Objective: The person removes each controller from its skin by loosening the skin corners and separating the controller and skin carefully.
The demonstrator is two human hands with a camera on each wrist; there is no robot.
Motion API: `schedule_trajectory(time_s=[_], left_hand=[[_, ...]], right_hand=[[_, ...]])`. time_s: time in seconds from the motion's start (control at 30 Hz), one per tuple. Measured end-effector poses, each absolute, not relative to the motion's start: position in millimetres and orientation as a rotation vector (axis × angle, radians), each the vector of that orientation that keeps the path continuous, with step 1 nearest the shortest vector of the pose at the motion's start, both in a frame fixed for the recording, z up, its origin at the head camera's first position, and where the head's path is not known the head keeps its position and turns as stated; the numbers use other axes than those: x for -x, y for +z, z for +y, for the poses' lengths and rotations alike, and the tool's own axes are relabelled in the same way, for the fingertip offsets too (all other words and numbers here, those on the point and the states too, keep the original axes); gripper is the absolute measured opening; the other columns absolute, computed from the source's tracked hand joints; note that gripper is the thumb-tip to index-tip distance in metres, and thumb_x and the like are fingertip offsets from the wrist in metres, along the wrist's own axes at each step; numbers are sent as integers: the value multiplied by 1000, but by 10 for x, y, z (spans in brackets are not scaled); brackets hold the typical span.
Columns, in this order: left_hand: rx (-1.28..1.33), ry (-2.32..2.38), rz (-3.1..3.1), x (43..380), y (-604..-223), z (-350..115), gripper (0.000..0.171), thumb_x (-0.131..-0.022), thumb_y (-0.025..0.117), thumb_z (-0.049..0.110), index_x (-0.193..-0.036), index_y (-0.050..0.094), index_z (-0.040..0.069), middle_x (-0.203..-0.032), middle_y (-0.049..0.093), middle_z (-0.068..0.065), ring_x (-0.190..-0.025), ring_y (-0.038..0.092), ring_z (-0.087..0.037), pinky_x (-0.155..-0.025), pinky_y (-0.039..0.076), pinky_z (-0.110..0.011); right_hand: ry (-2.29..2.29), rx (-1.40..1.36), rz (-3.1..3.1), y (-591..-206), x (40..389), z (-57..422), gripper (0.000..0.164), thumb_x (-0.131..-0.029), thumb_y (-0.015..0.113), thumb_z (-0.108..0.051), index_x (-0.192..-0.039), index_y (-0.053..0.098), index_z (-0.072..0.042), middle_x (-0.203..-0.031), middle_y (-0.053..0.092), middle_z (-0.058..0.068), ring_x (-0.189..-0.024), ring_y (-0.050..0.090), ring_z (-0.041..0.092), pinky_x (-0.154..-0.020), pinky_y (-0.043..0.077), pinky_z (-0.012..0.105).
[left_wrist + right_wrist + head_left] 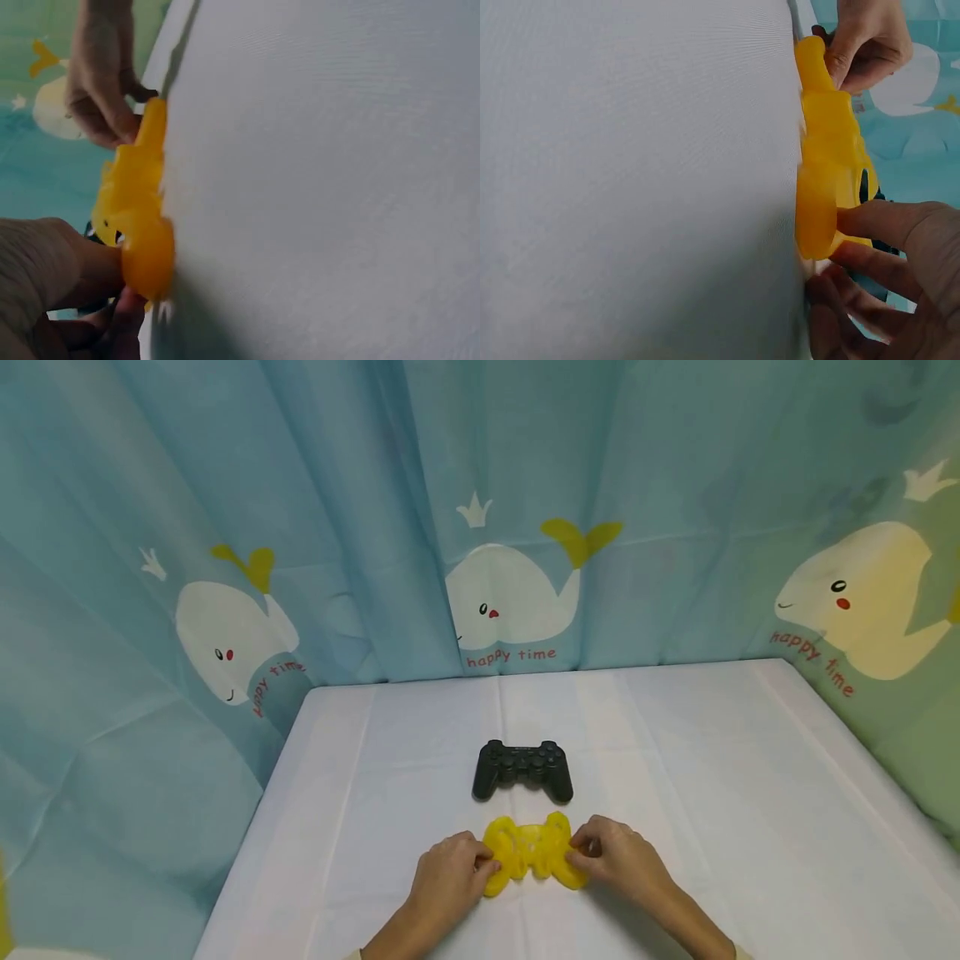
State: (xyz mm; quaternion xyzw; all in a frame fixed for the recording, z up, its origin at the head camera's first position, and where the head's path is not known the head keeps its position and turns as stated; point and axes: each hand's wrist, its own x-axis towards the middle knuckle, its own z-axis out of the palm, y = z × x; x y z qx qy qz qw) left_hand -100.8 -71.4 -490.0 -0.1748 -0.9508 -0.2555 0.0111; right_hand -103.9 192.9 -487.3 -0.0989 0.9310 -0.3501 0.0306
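A soft yellow game controller cover (531,847) with cut-out holes lies low over the table in front of a black game controller (522,768). My left hand (448,875) pinches the left grip of the cover between thumb and fingers. On the other side, my right hand (624,860) pinches the right grip. Up close in the left wrist view, the cover (146,251) looks rounded at its end, with the left thumb (97,270) against it. In the right wrist view the right fingers (885,266) hold the near end of the cover (817,214).
The table (405,752) wears a white cloth with fold lines. Behind it and along both sides hangs a blue-green curtain (360,568) printed with white whales and the words "happy time".
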Motion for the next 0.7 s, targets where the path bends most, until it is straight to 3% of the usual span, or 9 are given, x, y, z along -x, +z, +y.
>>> schedule_trajectory(time_s=[0.33,0.5,0.7], left_hand=[[313,-1143,-2924,1042,-4791,-819,12,-87,79,25,-82,72,18,-68,56,17,-61,50,-2,-58,43,-27],[282,-1125,-2960,1048,-4782,-842,20,-87,79,34,-78,71,18,-65,57,16,-60,50,-3,-57,43,-27],[261,-1119,-2990,1031,-4797,-863,14,-86,77,27,-76,72,18,-65,57,16,-60,51,-3,-57,43,-28]], right_hand=[[-1154,13,2777,-4822,1038,1940,17,-85,83,-24,-91,72,-13,-77,62,-9,-71,55,11,-66,47,31],[-1178,-11,2756,-4818,1049,1938,24,-85,83,-29,-95,71,-11,-77,62,-8,-70,56,11,-66,48,31],[-1214,12,2712,-4845,1037,1935,21,-84,84,-22,-94,73,-7,-76,63,-6,-68,57,12,-62,50,27]])
